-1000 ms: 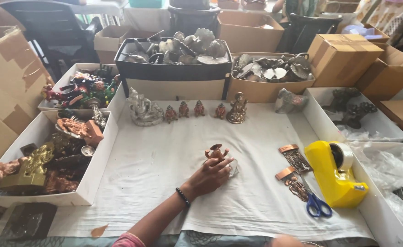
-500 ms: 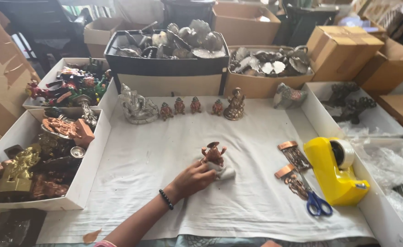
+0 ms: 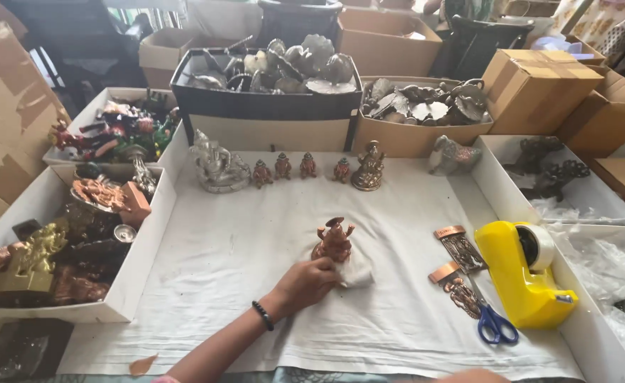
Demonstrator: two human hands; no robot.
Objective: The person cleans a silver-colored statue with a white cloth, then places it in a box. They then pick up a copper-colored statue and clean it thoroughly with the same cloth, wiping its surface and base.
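The left hand (image 3: 305, 281) grips a small copper-coloured figurine (image 3: 334, 241) at its base, standing upright mid-tabletop on a scrap of soft white wrapping (image 3: 357, 270). Top-heavy and knobbly, it could tip if the wrapping slides on the creased white cloth (image 3: 241, 234). The right hand is barely in view; I cannot tell its state.

Four small red figurines (image 3: 282, 166) in a row – one yellow tape dispenser (image 3: 522, 273), one pair of scissors (image 3: 493, 323) (blue-handled).
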